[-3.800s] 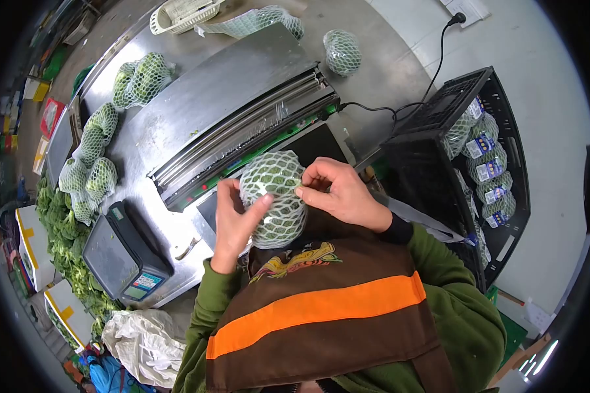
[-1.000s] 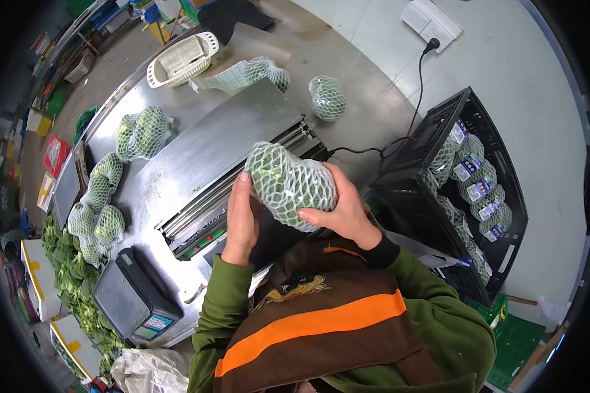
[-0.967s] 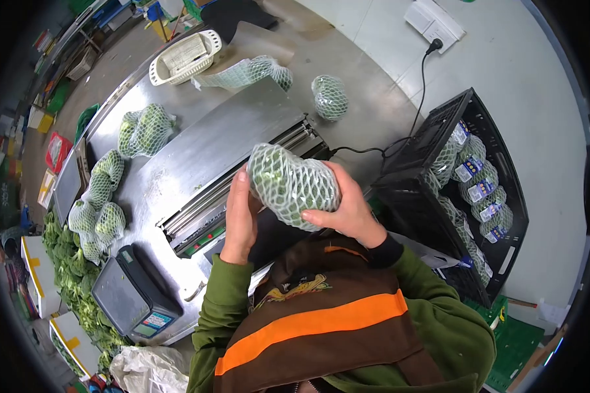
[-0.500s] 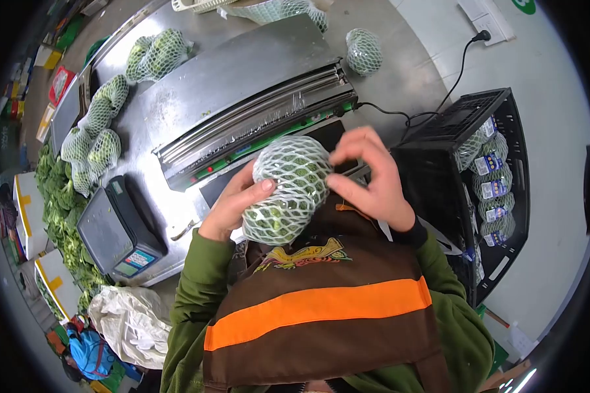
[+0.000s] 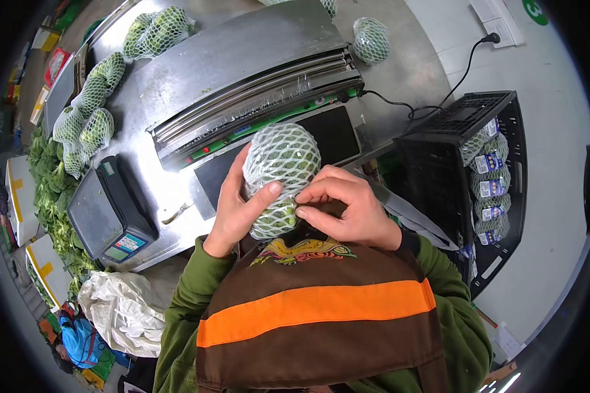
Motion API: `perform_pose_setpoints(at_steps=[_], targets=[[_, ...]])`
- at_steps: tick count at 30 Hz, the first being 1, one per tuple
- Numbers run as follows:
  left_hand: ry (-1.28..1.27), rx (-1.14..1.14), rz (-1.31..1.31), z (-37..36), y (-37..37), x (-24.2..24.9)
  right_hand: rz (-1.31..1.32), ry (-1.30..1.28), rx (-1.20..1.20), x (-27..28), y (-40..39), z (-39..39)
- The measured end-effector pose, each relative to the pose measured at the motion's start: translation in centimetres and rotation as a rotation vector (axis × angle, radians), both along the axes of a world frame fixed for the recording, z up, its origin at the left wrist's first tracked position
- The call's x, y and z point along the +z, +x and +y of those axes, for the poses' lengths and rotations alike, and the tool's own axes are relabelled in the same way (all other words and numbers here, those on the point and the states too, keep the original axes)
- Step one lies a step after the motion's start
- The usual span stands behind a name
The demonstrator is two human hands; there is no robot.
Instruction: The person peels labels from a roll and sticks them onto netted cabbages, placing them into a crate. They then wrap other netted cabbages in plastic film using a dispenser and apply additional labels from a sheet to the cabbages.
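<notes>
A head of broccoli (image 5: 282,157) in a white foam net sleeve is held above the table's front edge, with glossy clear film over it. My left hand (image 5: 233,209) grips it from the left, thumb across the front. My right hand (image 5: 347,206) pinches thumb and forefinger against its lower right side, where a pale green bit of stem shows. What exactly lies between those fingertips, film or net, is too small to tell. Just beyond stands the film wrapping machine (image 5: 255,98), with a dark plate (image 5: 331,134) in front of it.
More net-sleeved broccoli (image 5: 160,33) lies at the back left, and one wrapped head (image 5: 372,40) at the back right. A scale (image 5: 115,213) and a small knife (image 5: 177,213) are on the left, beside loose broccoli (image 5: 52,190). A black crate (image 5: 514,177) holds labelled packs at right.
My right hand has come down and left from beside the broccoli, and its fingers have closed against the wrap. The broccoli has turned more upright in my left hand.
</notes>
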State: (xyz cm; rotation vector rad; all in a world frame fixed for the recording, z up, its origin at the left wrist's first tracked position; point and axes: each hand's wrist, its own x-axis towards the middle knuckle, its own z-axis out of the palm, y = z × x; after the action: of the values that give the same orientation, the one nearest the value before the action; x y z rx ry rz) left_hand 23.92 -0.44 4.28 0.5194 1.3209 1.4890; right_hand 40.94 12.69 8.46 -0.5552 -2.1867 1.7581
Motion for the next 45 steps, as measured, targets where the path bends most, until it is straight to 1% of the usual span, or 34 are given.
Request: perform_pose_setpoints(at_steps=[1, 2, 3, 4, 5, 6, 7, 9, 10, 11, 12, 13, 15, 16, 17, 18, 19, 21, 22, 24, 25, 27, 28, 29, 30, 32, 33, 35, 36, 37, 39, 40, 45], targets=[[0.013, 0.026, 0.055, -0.2, 0.2, 0.0, -0.002, 0.000, 0.000, 0.2, 0.0, -0.1], [-0.016, 0.059, 0.141, -0.3, 0.6, 0.4, -0.052, -0.054, -0.007, 0.3, 0.1, -0.2], [-0.018, 0.060, 0.139, -0.5, 0.9, 0.4, -0.103, -0.109, -0.014, 0.4, 0.1, -0.3], [0.004, 0.089, 0.192, -0.6, 1.2, 0.3, -0.106, -0.111, -0.013, 0.3, 0.1, -0.5], [0.025, 0.118, 0.243, -0.8, 1.4, 0.1, -0.150, -0.192, -0.030, 0.1, 0.0, -0.8], [0.049, 0.131, 0.241, -1.0, 1.6, -0.3, -0.195, -0.272, -0.047, -0.1, 0.0, -1.0], [0.047, 0.133, 0.238, -1.1, 1.7, -0.6, -0.198, -0.273, -0.046, -0.2, 0.1, -0.9], [0.104, 0.154, 0.473, -1.4, 2.0, -1.1, -0.239, -0.355, 0.000, -0.7, 0.3, -0.9], [0.089, 0.163, 0.486, -1.6, 2.3, -1.5, -0.242, -0.356, 0.004, -1.1, 0.4, -1.0], [0.088, 0.167, 0.485, -1.7, 2.6, -1.8, -0.212, -0.298, 0.015, -1.7, 0.5, -1.1], [0.081, 0.203, 0.425, -1.7, 2.9, -2.2, -0.182, -0.241, 0.024, -2.3, 0.6, -1.3], [0.074, 0.236, 0.365, -1.8, 3.1, -2.3, -0.185, -0.241, 0.026, -2.8, 0.7, -1.4], [0.063, 0.233, 0.361, -1.9, 3.3, -2.4, -0.130, -0.167, 0.065, -3.5, 0.8, -1.4], [0.059, 0.243, 0.329, -1.9, 3.4, -2.3, -0.132, -0.167, 0.069, -3.7, 0.9, -1.4], [0.055, 0.254, 0.297, -1.9, 3.5, -2.3, -0.120, -0.220, 0.084, -3.9, 0.9, -1.4], [0.059, 0.240, 0.296, -1.8, 3.4, -2.1, -0.108, -0.273, 0.097, -3.9, 1.0, -1.4], [0.060, 0.243, 0.295, -1.8, 3.4, -2.0, -0.109, -0.272, 0.099, -3.7, 1.0, -1.2], [0.046, 0.249, 0.232, -1.8, 3.4, -1.9, -0.206, -0.490, 0.111, -3.0, 1.0, -0.9], [0.047, 0.249, 0.231, -1.8, 3.4, -1.9, -0.207, -0.489, 0.111, -3.2, 1.1, -0.9], [0.055, 0.243, 0.184, -1.8, 3.3, -1.9, -0.146, -0.682, 0.122, -4.0, 1.3, -0.9], [0.055, 0.243, 0.182, -1.9, 3.3, -2.0, -0.147, -0.682, 0.122, -4.0, 1.3, -0.8], [0.047, 0.212, 0.229, -2.1, 3.0, -2.3, -0.120, -0.933, 0.090, -4.2, 1.2, -0.7], [0.048, 0.212, 0.229, -2.3, 2.8, -2.6, -0.055, -1.075, 0.068, -4.5, 1.3, -0.5], [0.037, 0.239, 0.173, -2.5, 2.7, -3.0, -0.053, -1.073, 0.068, -4.3, 1.3, -0.5], [0.028, 0.267, 0.115, -2.5, 2.7, -3.2, -0.135, -0.960, 0.016, -4.0, 1.2, -0.4], [0.029, 0.280, 0.091, -2.6, 2.8, -3.0, -0.257, -0.740, -0.071, -4.0, 1.2, -0.4], [0.029, 0.295, 0.071, -2.6, 2.9, -2.9, -0.256, -0.740, -0.071, -4.3, 1.2, -0.8], [0.028, 0.294, 0.106, -2.7, 3.0, -2.9, 0.102, -0.445, -0.121, -5.3, 1.1, -1.7], [0.032, 0.283, 0.120, -2.7, 3.0, -2.9, 0.109, -0.307, -0.056, -5.5, 1.3, -1.3], [0.039, 0.271, 0.136, -2.6, 3.0, -2.8, 0.109, -0.308, -0.054, -4.9, 1.1, -1.2], [0.042, 0.275, 0.104, -2.6, 3.0, -2.7, 0.044, -0.091, 0.054, -2.8, 0.5, -0.8], [0.049, 0.268, 0.116, -2.5, 3.0, -2.7, -0.012, -0.060, 0.096, -2.6, 0.6, -0.8], [0.041, 0.263, 0.133, -2.6, 3.1, -2.6, 0.022, 0.062, 0.116, -3.0, 0.2, -0.8]])
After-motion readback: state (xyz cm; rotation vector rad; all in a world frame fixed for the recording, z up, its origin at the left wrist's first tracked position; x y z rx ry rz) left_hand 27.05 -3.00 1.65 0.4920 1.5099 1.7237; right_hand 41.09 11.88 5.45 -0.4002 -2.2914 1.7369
